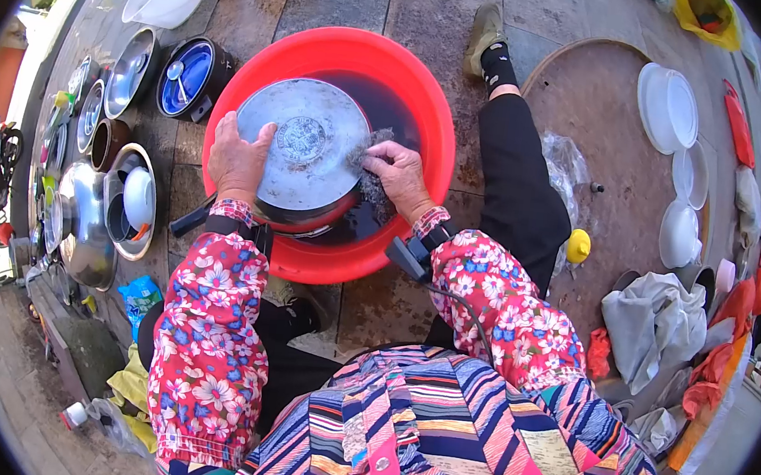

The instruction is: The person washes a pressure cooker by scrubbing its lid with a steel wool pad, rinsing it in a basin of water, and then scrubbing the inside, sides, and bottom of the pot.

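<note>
An upside-down pan [302, 138] with a scuffed grey base, a red side and a black handle rests in a red basin [344, 43]. Dark water [392, 101] lies in the basin around it. My left hand [240, 158] grips the pan's left edge, thumb over the base and fingers partly hidden at the side. At the pan's right edge, my right hand [399, 177] pinches a grey steel wool scrubber [371, 148], which touches the rim of the base. Floral sleeves cover both my forearms.
Several bowls and pots, including a blue-lined pot [185, 77] and a steel bowl [130, 76], stand to the left. On the right, a round brown board [586, 102] carries white plastic bowls [668, 109], plastic wrap and a yellow item [578, 246]. Grey cloth [656, 324] lies nearer me.
</note>
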A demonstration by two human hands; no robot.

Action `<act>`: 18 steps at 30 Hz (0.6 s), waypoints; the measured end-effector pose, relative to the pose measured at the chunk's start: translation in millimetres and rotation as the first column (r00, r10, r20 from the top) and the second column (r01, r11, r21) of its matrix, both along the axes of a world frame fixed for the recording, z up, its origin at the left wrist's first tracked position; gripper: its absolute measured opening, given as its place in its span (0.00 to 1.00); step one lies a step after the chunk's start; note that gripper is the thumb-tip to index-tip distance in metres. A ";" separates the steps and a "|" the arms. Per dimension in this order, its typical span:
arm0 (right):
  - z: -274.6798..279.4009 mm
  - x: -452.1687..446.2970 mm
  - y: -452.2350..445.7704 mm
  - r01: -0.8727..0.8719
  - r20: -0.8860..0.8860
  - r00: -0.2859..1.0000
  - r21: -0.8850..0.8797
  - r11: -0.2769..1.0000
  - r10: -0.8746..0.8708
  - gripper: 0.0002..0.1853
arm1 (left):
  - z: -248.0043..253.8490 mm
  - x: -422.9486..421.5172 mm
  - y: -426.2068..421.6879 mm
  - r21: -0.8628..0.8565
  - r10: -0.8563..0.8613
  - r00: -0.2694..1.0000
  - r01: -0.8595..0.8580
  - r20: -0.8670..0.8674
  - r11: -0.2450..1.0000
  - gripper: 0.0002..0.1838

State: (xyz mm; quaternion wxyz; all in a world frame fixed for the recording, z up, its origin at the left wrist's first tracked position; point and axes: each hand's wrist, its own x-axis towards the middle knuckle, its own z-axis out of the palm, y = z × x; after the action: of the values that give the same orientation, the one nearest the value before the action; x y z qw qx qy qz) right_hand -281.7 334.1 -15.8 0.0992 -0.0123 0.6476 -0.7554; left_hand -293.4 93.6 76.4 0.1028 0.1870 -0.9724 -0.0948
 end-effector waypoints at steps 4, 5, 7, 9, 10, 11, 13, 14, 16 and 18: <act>-1.3 -35.2 2.3 0.004 -0.112 0.994 0.130 0.991 0.010 0.07 | 1.6 -0.4 0.4 0.019 0.003 1.000 -0.003 0.008 1.000 0.40; 2.1 -20.0 0.1 0.029 -0.156 0.988 0.174 0.984 -0.002 0.08 | 2.8 -2.1 0.4 0.020 0.010 1.000 -0.010 0.002 1.000 0.40; 12.3 17.6 -4.5 0.021 -0.156 0.988 0.169 0.985 0.006 0.08 | 3.3 -2.0 0.2 0.008 0.007 1.000 -0.007 0.005 1.000 0.41; 10.6 28.2 -9.0 0.024 -0.110 0.994 0.157 0.987 -0.007 0.07 | 3.3 -4.1 -1.2 0.007 0.010 1.000 -0.010 0.020 1.000 0.41; 4.3 20.0 -8.0 0.031 -0.046 0.999 0.045 0.999 -0.029 0.06 | 5.7 -4.2 -0.8 0.011 0.012 0.999 -0.012 0.032 1.000 0.41; -2.9 3.0 -4.8 0.051 0.020 0.999 -0.067 0.996 -0.050 0.05 | 5.7 -2.9 0.2 0.014 0.009 0.999 -0.010 0.045 1.000 0.41; -4.3 -34.8 2.7 0.024 0.024 0.999 -0.118 0.993 -0.022 0.06 | 2.7 -4.0 -2.5 0.006 -0.013 0.999 0.013 0.046 1.000 0.42; -4.5 -34.4 3.2 0.013 0.001 1.000 -0.051 0.999 -0.013 0.06 | 2.4 -4.5 -4.4 0.003 -0.019 0.999 0.018 0.040 1.000 0.42; 0.2 -27.1 -1.3 0.027 -0.069 0.997 0.040 0.999 -0.024 0.07 | 3.9 -6.2 -3.0 0.021 0.005 0.999 -0.006 0.052 1.000 0.42; 9.4 11.9 -3.2 0.023 -0.067 0.998 0.103 0.994 -0.016 0.07 | 7.6 -5.0 1.0 0.007 0.034 0.998 -0.035 0.061 0.999 0.42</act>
State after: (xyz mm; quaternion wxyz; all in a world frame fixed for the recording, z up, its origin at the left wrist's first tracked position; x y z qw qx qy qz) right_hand -269.8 330.8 -6.4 0.0710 -0.0258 0.6890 -0.7208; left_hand -298.4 94.6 84.0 0.0741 0.2070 -0.9712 -0.0914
